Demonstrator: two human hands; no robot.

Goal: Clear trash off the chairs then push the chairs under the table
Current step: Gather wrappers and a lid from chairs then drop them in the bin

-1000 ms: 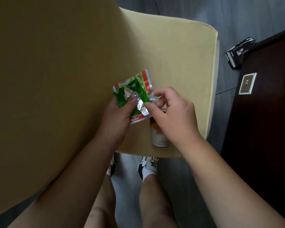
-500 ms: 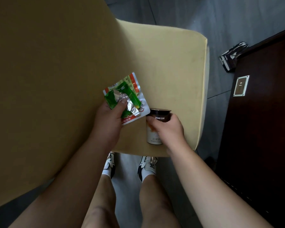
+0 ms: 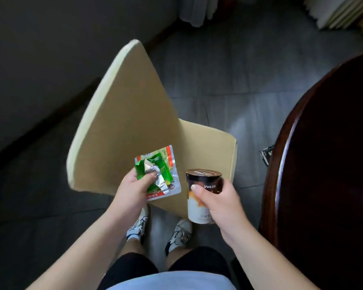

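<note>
The left hand pinches crumpled green wrappers in its grip; at its 3 o'clock, the right hand grips a coffee cup. Both hang above the yellow chair, beside the dark bench.

Bare floor lies open between the chair and dark table.

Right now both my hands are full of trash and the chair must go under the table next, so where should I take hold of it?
Take the chair by the top edge of its backrest, coming from behind. That edge is thin, bare and nearest your side, and the seat faces the table. First free the left hand of the wrappers or the right hand of the cup.
</note>
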